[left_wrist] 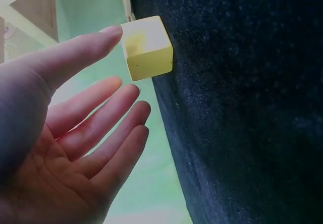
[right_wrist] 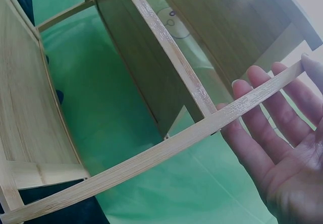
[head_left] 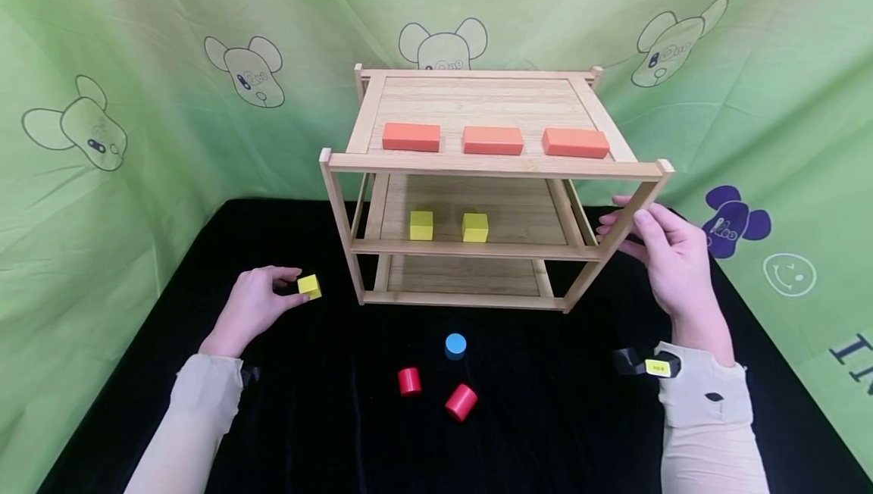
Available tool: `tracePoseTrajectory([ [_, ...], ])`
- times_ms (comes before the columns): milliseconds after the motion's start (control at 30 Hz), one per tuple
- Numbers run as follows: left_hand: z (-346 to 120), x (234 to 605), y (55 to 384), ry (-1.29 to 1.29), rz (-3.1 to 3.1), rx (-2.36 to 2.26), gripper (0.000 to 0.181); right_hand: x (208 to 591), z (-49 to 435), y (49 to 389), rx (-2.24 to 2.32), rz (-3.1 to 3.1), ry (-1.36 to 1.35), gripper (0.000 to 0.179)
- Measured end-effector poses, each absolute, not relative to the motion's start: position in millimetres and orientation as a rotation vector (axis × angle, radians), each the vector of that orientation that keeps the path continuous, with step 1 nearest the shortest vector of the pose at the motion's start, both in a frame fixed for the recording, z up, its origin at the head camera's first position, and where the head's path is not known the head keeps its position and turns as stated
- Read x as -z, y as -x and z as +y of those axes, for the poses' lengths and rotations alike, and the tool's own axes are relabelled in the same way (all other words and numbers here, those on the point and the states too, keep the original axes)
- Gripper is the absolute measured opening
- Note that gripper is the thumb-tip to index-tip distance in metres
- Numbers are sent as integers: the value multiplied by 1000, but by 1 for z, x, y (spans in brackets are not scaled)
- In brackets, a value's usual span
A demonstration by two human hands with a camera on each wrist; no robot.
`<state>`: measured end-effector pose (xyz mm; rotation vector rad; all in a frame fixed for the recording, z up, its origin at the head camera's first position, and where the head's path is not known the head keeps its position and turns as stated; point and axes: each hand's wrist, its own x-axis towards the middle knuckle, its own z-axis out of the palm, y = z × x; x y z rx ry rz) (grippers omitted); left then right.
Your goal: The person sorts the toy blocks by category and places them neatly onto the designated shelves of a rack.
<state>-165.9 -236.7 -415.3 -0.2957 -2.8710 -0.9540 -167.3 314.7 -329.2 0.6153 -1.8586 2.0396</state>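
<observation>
A green cloth (head_left: 546, 5) hangs beyond both hands' fingers, and a black surface (head_left: 546, 426) spreads beneath them. The wooden rack (head_left: 498, 167) stands between the hands; its front right post is held by the right hand (head_left: 671, 255), thumb in front, the other fingers (right_wrist: 275, 120) behind and slightly spread. The left hand (head_left: 255, 304) has its fingers (left_wrist: 103, 113) spread, the thumb tip at a yellow cube and the other fingertips just short of it.

Left of the right fingers and higher, the rack's top shelf carries three orange blocks (head_left: 492, 141) in a row. Below, level with those fingers, its middle shelf holds two yellow cubes (head_left: 475, 228). Nearer the person than either hand's fingers, and between them, two red cylinders (head_left: 409, 382) lie near an upright blue cylinder (head_left: 455, 346). The loose yellow cube (head_left: 309, 286) sits just beyond the left fingertips.
</observation>
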Motion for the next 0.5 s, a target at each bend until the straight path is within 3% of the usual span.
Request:
tracePoseTrajectory([
  [500, -239, 424, 173, 314, -2871, 987, 32, 329, 315, 167, -2042, -1860, -614, 33],
])
